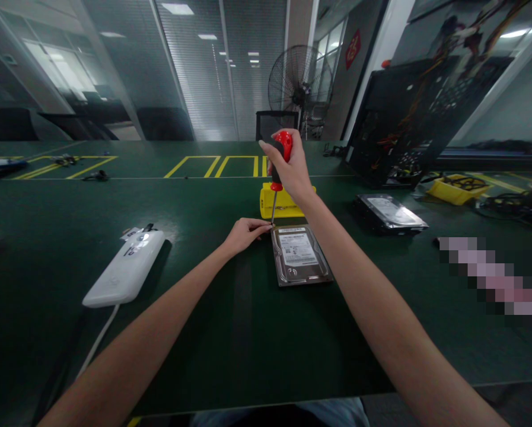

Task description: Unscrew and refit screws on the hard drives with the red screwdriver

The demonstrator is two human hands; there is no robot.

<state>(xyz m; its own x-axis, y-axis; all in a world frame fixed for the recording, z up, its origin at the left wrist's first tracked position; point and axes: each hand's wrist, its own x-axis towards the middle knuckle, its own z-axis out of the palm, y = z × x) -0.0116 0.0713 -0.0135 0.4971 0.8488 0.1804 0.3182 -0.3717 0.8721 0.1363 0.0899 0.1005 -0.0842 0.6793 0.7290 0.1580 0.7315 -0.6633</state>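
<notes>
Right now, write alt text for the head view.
The right hand holds a red-and-black screwdriver, the left hand beside its tip, at the far left corner of a hard drive. On the green table, a yellow container is behind, a white corded device left, and another drive right.

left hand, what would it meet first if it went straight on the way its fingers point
Probably the tip of the screwdriver or the far left corner of the hard drive; the left hand is right beside both, and depth leaves their order unclear.
</notes>
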